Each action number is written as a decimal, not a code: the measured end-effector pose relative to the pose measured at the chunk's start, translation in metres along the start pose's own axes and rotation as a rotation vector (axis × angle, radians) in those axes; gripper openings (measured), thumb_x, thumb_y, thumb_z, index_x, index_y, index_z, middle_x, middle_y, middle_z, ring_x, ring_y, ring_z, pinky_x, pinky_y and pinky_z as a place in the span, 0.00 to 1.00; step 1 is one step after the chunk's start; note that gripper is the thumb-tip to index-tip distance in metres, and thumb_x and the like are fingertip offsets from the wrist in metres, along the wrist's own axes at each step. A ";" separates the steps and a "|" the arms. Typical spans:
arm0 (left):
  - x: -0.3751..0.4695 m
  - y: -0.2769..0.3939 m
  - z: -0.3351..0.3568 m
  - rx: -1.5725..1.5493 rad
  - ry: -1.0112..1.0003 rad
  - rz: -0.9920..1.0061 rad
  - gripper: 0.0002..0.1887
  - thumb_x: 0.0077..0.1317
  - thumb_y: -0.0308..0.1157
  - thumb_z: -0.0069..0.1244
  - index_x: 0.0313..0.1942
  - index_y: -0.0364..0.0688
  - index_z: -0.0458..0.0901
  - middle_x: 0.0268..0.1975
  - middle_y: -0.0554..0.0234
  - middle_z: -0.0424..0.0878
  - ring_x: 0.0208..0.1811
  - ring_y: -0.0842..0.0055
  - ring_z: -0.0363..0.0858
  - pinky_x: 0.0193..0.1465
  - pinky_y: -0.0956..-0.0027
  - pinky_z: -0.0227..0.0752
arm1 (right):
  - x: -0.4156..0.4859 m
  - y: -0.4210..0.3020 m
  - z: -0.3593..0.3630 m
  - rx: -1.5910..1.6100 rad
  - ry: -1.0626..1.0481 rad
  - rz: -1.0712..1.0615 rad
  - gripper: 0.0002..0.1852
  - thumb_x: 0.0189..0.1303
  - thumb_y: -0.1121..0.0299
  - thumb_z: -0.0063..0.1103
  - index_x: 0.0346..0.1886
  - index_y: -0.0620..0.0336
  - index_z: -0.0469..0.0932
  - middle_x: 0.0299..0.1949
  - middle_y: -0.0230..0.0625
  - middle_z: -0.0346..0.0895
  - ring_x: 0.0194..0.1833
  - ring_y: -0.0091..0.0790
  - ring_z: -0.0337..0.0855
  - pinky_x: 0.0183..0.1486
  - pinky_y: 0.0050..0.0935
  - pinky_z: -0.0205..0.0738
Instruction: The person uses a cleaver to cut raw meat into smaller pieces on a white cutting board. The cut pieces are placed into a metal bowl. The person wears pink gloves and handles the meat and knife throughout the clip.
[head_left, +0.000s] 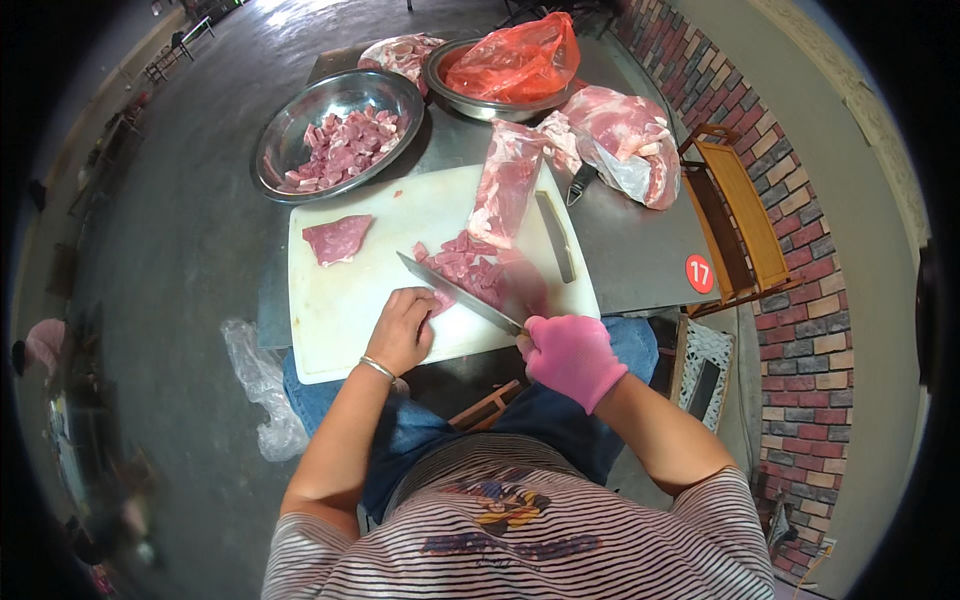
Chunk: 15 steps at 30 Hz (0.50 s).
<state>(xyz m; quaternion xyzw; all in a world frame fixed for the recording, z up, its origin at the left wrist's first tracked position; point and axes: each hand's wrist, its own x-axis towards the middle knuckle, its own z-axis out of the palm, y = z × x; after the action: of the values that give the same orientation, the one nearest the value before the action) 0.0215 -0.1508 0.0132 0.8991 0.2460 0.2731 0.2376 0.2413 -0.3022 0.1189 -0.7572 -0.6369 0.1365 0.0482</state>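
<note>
My right hand (571, 358), in a pink knit glove, grips the handle of a kitchen knife (461, 295). Its blade slants up and left over the white cutting board (337, 315). Bare, with a bangle at the wrist, my left hand (405, 326) presses its fingertips on a small piece of raw meat (442, 302) beside the blade. Just beyond the knife lies a pile of diced meat (469, 262). A flat slice of meat (337, 238) rests at the board's left, and a long slab of meat (506, 184) lies across its far right part.
A steel bowl (270, 161) of meat cubes stands at the board's far left corner. Behind are a basin (487, 111) with a red plastic bag (517, 60), a large meat cut (622, 135) and another piece (401, 56). A wooden chair (739, 217) stands right of the metal table (637, 255).
</note>
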 end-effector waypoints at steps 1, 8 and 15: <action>0.000 -0.002 0.002 0.001 0.017 0.022 0.19 0.50 0.17 0.51 0.44 0.36 0.80 0.50 0.50 0.78 0.53 0.53 0.74 0.59 0.58 0.72 | -0.002 0.000 0.000 -0.027 -0.021 -0.008 0.12 0.65 0.57 0.55 0.31 0.54 0.79 0.21 0.42 0.80 0.28 0.51 0.84 0.33 0.49 0.77; 0.000 -0.006 0.003 -0.021 0.048 0.040 0.20 0.49 0.16 0.49 0.45 0.37 0.81 0.50 0.51 0.79 0.52 0.54 0.76 0.57 0.57 0.74 | 0.033 -0.023 0.004 -0.009 -0.184 -0.015 0.12 0.66 0.59 0.52 0.33 0.54 0.80 0.29 0.46 0.83 0.34 0.52 0.86 0.39 0.50 0.78; -0.007 -0.004 0.001 -0.023 0.148 0.028 0.17 0.52 0.16 0.52 0.44 0.38 0.81 0.48 0.51 0.80 0.52 0.54 0.77 0.55 0.58 0.73 | 0.074 -0.037 0.011 0.060 -0.286 -0.026 0.12 0.61 0.66 0.54 0.43 0.57 0.84 0.38 0.46 0.86 0.43 0.50 0.88 0.46 0.45 0.81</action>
<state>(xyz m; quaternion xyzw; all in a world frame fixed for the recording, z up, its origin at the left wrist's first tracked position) 0.0160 -0.1520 0.0075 0.8770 0.2472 0.3449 0.2255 0.2144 -0.2244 0.1064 -0.7200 -0.6427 0.2612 -0.0187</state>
